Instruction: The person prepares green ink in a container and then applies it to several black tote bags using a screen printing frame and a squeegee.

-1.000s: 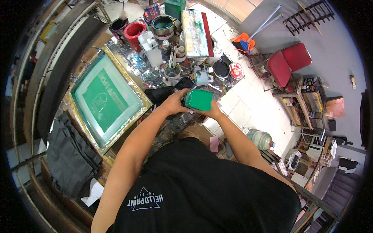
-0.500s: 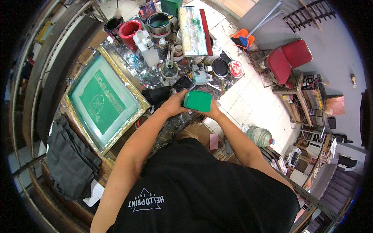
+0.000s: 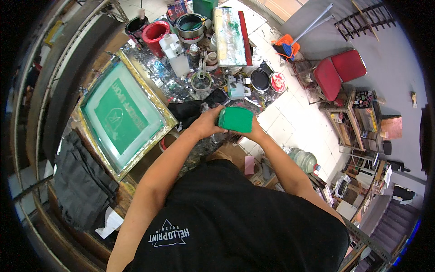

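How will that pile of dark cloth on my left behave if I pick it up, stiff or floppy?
The dark cloth will probably be floppy, since it lies in soft folds and creases. Its layers look loosely stacked with uneven edges, so they may slide apart if pushed. Rolling seems unlikely, as the pile lies fairly flat.

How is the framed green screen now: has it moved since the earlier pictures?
No, I see no shift in any direction: the framed green screen keeps its place against the red bucket.
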A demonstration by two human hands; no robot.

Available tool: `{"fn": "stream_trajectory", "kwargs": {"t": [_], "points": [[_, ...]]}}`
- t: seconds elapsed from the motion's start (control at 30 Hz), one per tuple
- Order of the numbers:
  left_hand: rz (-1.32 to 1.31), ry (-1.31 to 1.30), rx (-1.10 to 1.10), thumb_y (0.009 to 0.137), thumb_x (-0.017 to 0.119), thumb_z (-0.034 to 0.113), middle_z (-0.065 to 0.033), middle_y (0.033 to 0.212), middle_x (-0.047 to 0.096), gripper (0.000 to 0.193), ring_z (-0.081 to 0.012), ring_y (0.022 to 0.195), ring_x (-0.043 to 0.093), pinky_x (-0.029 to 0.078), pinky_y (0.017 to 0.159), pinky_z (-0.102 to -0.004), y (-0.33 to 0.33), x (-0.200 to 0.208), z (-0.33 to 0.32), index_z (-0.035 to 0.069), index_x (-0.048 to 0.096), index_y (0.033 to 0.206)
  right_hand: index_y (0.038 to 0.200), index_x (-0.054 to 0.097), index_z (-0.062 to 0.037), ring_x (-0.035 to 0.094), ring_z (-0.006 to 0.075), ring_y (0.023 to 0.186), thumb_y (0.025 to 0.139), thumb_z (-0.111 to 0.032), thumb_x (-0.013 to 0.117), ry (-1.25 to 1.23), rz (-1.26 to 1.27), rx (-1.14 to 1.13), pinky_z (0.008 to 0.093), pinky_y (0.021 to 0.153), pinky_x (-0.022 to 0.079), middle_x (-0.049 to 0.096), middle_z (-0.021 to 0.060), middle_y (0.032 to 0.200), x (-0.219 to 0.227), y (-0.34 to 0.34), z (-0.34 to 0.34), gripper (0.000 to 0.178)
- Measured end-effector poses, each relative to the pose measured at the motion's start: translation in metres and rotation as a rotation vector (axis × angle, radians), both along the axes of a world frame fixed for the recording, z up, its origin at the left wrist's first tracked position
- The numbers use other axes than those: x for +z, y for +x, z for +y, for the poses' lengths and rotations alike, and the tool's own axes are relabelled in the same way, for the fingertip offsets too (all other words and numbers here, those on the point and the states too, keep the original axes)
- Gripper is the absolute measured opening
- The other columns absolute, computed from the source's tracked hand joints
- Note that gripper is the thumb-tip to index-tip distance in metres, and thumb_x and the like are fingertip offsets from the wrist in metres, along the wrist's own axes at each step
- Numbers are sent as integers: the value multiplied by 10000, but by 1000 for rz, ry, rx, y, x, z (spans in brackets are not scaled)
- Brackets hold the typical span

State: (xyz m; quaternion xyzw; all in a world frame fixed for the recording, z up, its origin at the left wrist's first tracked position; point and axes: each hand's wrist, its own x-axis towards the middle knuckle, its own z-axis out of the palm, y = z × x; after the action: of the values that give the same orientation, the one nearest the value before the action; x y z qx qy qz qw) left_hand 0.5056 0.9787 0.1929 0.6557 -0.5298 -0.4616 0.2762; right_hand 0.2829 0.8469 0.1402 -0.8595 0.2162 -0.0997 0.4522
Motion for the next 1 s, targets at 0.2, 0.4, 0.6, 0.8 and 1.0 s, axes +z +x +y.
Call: {"fn": "stream_trajectory", "kwargs": {"t": [0.2,0.4,0.6,0.8,1.0], "points": [[-23,-147,85,725,919,295,-261,1304,655,937,-420,1246,616,489,1063,-475,3,2,17,49,443,1493,1346,614,-83,708,340,1105,751,-227,904,-28,6,46,425,936,556,713,159,1222,35,14,5,678],[-6,-107,136,715,915,257,-250,1257,676,838,-435,1207,625,500,1024,-480,22,38,37,59,494,1413,1362,600,-82,692,355,1128,724,-214,915,-109,-15,166,433,951,548,704,161,1224,54,44,9,723],[-50,-61,303,710,918,273,-258,1249,675,857,-449,1193,625,501,1016,-477,48,58,76,54,490,1419,1371,594,-90,678,367,1155,707,-186,921,6,1,276,434,970,543,693,171,1256,80,96,24,747],[-133,-61,421,695,930,288,-274,1250,674,1010,-443,1198,629,504,1031,-477,80,55,119,61,415,1533,1340,611,-82,689,369,1138,696,-203,935,-11,-23,404,433,967,546,711,172,1231,93,157,48,731],[-92,-15,529,692,934,256,-267,1292,667,955,-435,1225,624,504,1035,-479,93,69,149,82,459,1502,1305,629,-70,690,368,1140,698,-266,939,35,-54,477,430,960,549,714,181,1228,92,192,68,709]]}}
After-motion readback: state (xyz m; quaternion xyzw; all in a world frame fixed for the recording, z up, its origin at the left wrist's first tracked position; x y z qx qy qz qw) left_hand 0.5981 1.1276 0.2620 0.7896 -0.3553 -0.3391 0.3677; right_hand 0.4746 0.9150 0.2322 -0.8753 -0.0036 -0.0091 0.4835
